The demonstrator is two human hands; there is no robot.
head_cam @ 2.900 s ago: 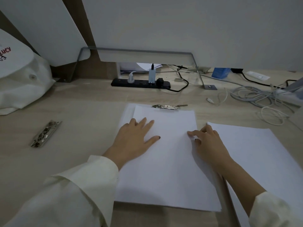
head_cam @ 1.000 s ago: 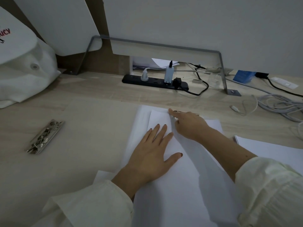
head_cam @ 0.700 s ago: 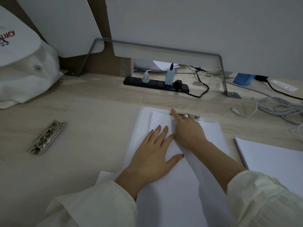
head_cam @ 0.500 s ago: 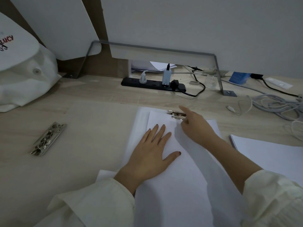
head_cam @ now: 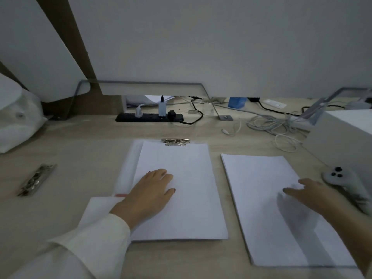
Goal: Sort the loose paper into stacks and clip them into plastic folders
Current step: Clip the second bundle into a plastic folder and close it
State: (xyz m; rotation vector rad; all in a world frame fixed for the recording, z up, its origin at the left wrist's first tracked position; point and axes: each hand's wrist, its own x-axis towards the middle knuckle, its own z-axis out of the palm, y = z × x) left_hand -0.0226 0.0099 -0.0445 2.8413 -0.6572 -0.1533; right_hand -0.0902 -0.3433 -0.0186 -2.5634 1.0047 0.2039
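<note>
Left hand (head_cam: 150, 195) flat on clipped paper stack (head_cam: 181, 198)

Clipped paper stack (head_cam: 181, 188) centre, loose paper stack (head_cam: 271, 208) right, spare clip (head_cam: 36, 179) left

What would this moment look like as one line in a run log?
left hand: flat on clipped stack | metal clip: at stack's top edge | right hand: over loose stack | spare clip: desk left
</note>
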